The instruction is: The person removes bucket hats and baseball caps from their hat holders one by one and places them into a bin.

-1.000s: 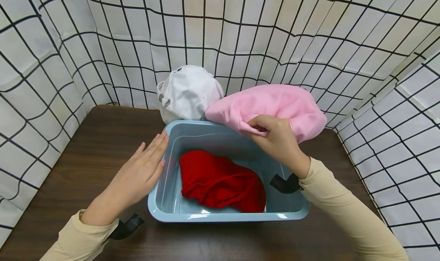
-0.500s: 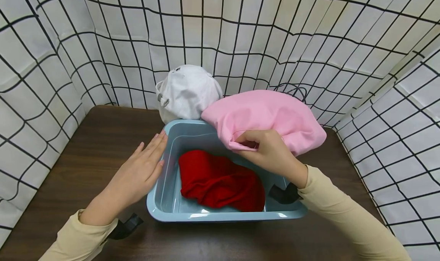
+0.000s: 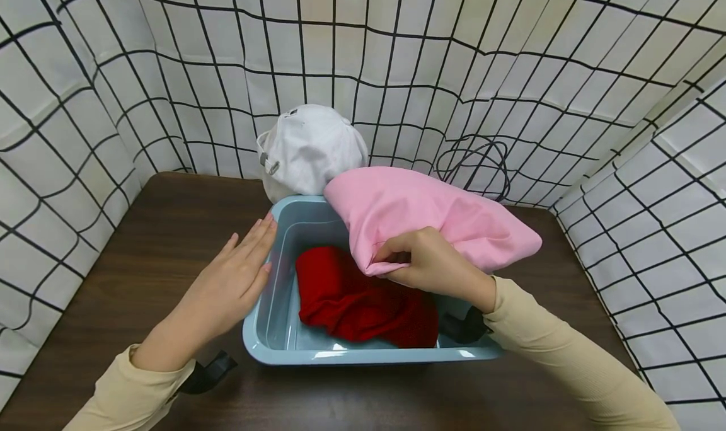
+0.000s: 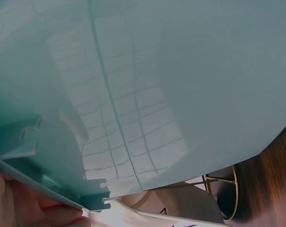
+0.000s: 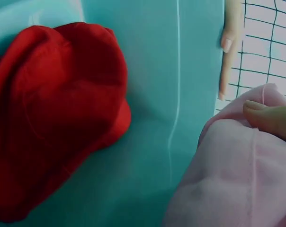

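My right hand pinches the edge of a soft pink cloth hat above the right back part of a light-blue plastic tub. In the right wrist view the thumb lies on the seamed pink hat. Down in the tub lies a crumpled red cap, its rounded brim visible from the right wrist. My left hand rests with straight fingers along the tub's left rim. From the left wrist, fingers show under the tub's rim.
Behind the tub's back left corner stands a white cap. A loop of black cable lies at the back right. The dark wooden table is enclosed by black wire grid panels backed in white.
My right hand has brought the pink hat nearer and lower, leftward over the tub, uncovering the black cable behind it. My left hand has stayed at the rim.
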Tool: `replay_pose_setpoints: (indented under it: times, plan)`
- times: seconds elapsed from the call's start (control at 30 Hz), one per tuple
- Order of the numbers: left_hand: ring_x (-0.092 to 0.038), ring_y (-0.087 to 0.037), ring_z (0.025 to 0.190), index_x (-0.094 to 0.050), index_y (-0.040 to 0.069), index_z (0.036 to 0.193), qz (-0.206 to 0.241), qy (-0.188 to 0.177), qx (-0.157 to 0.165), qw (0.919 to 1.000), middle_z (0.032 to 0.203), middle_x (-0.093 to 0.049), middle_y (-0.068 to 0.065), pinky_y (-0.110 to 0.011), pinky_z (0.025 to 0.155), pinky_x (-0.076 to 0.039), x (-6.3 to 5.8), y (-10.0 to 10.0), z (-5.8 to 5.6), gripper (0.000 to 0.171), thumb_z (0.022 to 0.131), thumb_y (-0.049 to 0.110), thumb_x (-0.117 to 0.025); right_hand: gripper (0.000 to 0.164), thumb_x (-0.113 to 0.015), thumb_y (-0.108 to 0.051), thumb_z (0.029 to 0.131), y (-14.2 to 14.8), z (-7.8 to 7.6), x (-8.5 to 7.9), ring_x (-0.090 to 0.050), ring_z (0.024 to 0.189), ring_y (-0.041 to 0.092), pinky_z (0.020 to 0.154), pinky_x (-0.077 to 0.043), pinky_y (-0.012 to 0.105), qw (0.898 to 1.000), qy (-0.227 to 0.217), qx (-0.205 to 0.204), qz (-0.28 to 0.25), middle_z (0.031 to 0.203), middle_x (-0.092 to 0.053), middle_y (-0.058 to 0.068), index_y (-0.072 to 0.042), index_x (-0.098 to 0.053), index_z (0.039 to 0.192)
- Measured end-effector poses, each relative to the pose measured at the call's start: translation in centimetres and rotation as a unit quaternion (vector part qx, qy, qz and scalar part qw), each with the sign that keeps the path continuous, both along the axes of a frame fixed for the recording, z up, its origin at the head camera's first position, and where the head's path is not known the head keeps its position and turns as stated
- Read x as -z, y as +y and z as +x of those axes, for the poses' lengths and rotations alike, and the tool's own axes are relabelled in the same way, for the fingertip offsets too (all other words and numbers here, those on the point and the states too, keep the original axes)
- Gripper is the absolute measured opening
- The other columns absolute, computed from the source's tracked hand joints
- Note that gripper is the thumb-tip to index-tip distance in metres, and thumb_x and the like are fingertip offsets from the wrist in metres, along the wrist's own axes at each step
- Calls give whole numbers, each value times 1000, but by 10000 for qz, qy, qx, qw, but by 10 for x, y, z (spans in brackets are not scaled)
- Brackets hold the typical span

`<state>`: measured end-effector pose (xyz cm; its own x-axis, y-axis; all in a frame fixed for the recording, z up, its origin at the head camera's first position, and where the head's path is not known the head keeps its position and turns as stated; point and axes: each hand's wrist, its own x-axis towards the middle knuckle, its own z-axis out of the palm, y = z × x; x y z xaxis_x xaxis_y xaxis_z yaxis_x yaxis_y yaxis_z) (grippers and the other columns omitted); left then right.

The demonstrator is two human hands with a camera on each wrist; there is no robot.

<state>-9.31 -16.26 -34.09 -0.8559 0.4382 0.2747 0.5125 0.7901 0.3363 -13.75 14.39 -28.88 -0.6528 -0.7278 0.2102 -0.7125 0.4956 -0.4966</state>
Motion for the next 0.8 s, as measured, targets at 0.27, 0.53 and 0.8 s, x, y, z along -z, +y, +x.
replay_pose_setpoints:
  times: [0.27,0.53,0.8]
  plan:
    - [-24,-36,138,-26,-6,145,-20,-30,-12,10000,151,-26,-20,-57,109,-18,-2,0,0,58,95,16,-47,10,-74,-9,79,-8,1,10,-53,69,1,66,-47,17,9993,-118,-337,124,75,-64,-11,-13,-74,88]
    - [-23,-36,139,-25,-5,146,-23,-83,-35,10000,151,-25,-20,-58,108,-18,-1,-1,0,59,95,16,-47,7,-75,-15,81,-22,3,18,-53,68,0,66,-48,15,9950,-382,-906,185,73,-63,-10,-13,-74,88]
    - [-23,-35,139,-25,-5,146,-33,-129,-29,9999,151,-25,-20,-58,108,-19,-2,0,0,57,96,15,-46,3,-73,-15,83,-43,0,31,-51,66,-2,68,-45,12,9899,-251,-1391,90,71,-60,-11,-13,-71,84]
